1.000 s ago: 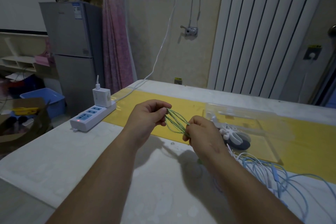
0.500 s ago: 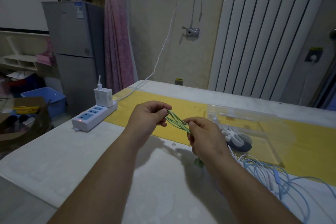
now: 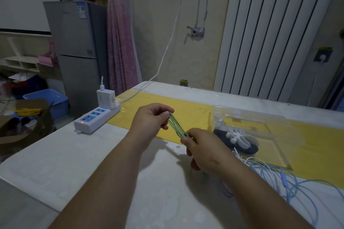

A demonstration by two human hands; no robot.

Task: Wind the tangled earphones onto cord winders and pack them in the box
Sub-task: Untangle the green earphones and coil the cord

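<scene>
The left hand (image 3: 149, 122) and right hand (image 3: 206, 149) pinch the green cord (image 3: 176, 126) at both ends; its loops, spread earlier, now lie taut, likely ready for winding.

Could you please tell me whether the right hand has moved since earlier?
Yes: the right hand has drawn slightly towards the person, away from the clear plastic box.

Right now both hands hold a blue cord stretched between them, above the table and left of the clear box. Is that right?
Not quite: the head view shows a green cord, not a blue one, stretched between the left hand and the right hand. The blue cord lies loose on the table, near the clear box. The rest stands.
</scene>
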